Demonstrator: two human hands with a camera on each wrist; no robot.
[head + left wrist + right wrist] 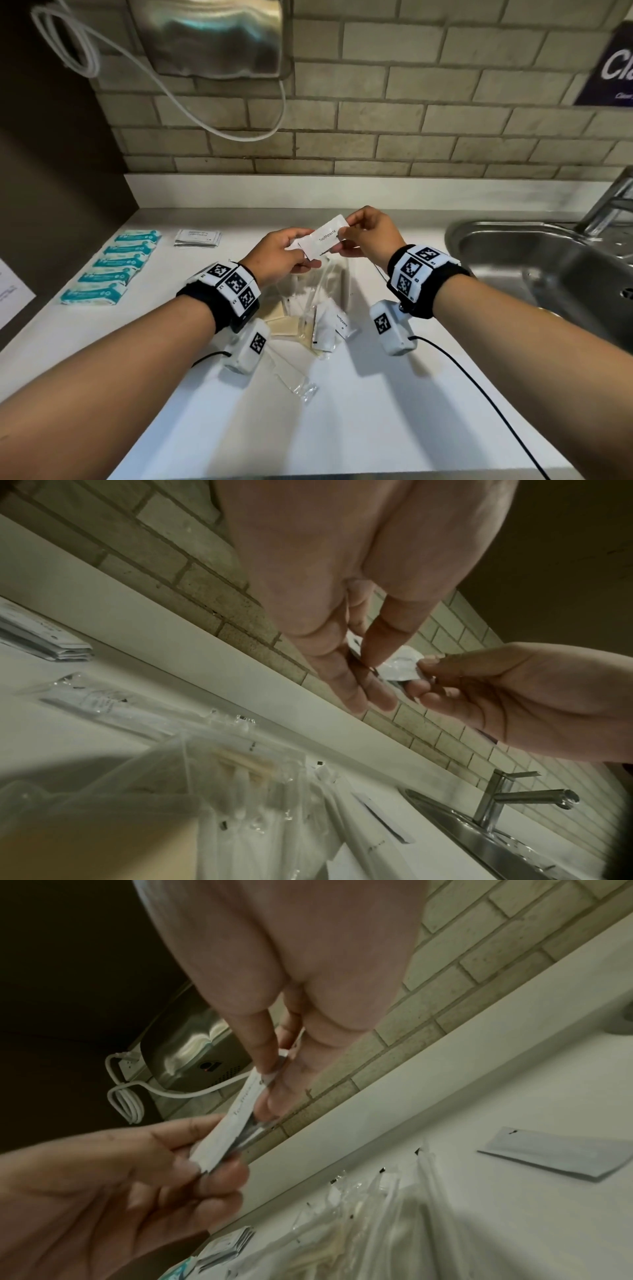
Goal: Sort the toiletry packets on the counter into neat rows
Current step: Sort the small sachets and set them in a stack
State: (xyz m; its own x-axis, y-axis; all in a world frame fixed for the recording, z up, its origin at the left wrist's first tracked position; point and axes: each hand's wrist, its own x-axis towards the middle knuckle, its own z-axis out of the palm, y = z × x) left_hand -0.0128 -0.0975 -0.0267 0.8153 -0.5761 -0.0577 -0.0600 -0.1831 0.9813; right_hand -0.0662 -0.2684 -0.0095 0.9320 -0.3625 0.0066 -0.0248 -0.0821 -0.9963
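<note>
— What's the setup around you?

— A white counter (376, 394) under a brick-tile wall (445, 120), a steel sink (513, 253) to my right. Along the left edge lie five teal packets (116, 265) in a row already, with a small stack of white sachets (197, 237) behind them. The unsorted pile of clear-wrapped packets (308, 308) sits below my wrists.

— And your hands?

— Both are raised above the pile. My left hand (279, 255) pinches the near end of the toothpaste sachet (325, 236), thumb on top and fingers curled beneath; there seems to be at least one more sachet under it. My right hand (368, 233) pinches the far end between thumb and fingertips.

— How do you do this well?

— I think I should square the edges while both ends are held, keep the printed face up, then lay them down in clear counter space, parallel to the teal row. The foil looks slick, so I'd grip lightly but firmly. Another toothpaste sachet (342, 323) in the pile belongs with them.
</note>
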